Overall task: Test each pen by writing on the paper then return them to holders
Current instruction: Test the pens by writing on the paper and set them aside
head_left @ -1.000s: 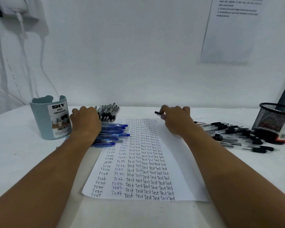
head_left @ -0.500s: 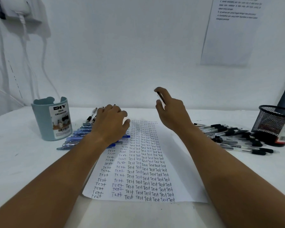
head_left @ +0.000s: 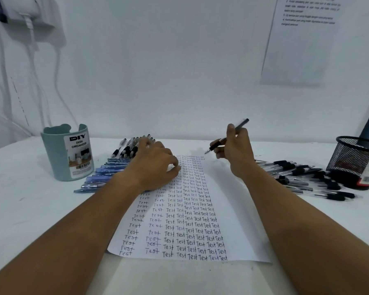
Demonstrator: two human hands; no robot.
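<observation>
Two holders are standing on the desk: one teal desk organizer (head_left: 67, 154) and one black mesh cup (head_left: 357, 160). One paper (head_left: 239, 220) is lying between them.

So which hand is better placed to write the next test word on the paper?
The right hand. It already holds a pen with the tip pointing down near the paper top edge. The left hand holds no pen and rests on the paper.
</observation>
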